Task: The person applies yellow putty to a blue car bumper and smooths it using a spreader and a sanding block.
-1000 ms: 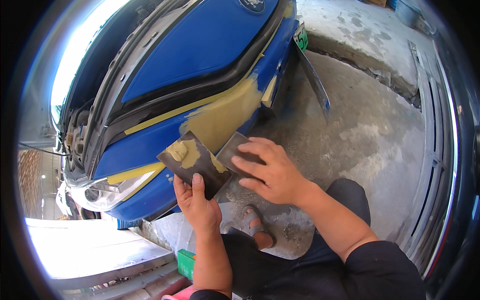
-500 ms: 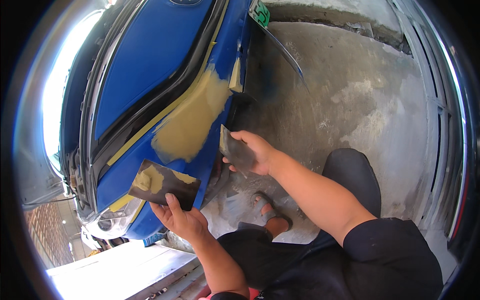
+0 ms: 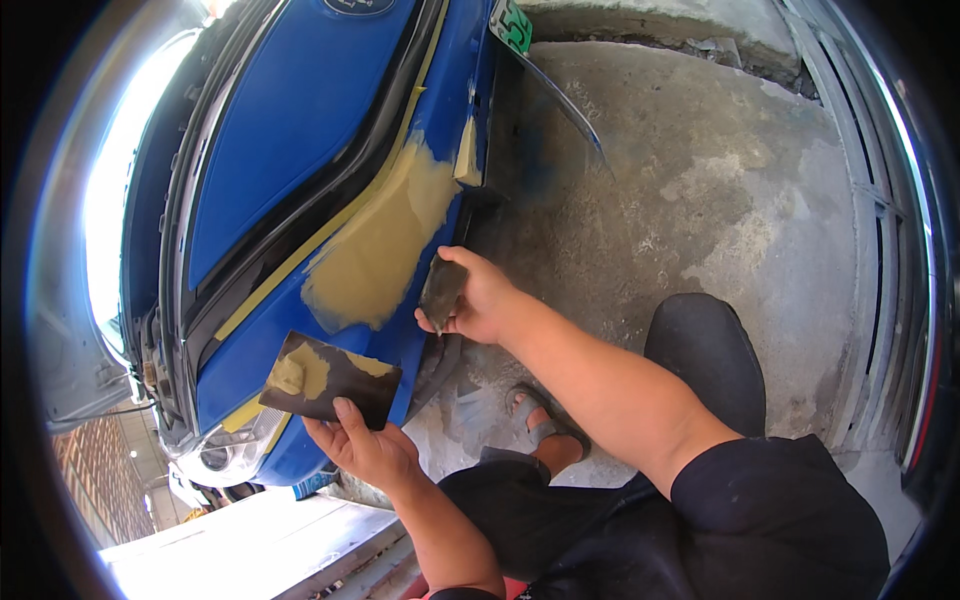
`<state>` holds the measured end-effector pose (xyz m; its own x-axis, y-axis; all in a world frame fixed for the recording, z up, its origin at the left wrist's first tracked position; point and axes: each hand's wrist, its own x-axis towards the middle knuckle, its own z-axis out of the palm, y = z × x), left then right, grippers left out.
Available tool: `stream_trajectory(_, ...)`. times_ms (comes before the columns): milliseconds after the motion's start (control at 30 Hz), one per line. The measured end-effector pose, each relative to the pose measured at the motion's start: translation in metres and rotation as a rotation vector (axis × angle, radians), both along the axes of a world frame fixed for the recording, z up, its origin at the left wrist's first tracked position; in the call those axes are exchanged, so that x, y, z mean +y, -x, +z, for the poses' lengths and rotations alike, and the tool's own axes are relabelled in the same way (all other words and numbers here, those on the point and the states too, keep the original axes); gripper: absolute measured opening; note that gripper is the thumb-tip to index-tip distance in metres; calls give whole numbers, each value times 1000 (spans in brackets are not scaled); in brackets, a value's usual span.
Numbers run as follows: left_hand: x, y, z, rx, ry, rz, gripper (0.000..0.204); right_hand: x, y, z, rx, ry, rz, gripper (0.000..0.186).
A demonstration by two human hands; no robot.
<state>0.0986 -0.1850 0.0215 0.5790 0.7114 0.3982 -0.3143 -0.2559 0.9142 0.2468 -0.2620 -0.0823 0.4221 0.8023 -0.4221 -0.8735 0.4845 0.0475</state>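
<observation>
The scraper (image 3: 441,290), a small dark blade, sits pinched in the right hand (image 3: 480,300), thumb on its near face and fingers curled behind it, its edge just beside the lower rim of the yellowish patch of filler (image 3: 375,250) on the blue car bumper (image 3: 300,180). The left hand (image 3: 365,450) grips a dark board (image 3: 330,378) from below, thumb pressed on its top face and fingers hidden beneath, with a dab of the same filler lying on the board beyond the thumb. Past both hands stretches the concrete floor (image 3: 700,200), and below the right-hand fingers a sandalled foot (image 3: 535,425) rests on it.
</observation>
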Motion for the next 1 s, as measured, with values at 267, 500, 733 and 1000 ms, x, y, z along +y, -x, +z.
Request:
stream_trajectory(267,1,-5,-2,5,-1,-10,43,-19,8,-15,-47,-160,-16,40)
stream_trajectory(500,0,-5,-2,24,7,8,45,-2,1,-4,-15,-4,18,52)
stream_trajectory(733,-1,-6,-3,-2,11,10,45,3,26,34,-164,127,-118,50)
stream_trajectory(1000,-2,-7,-1,-4,17,-3,45,-19,25,-2,-117,-1,-44,38)
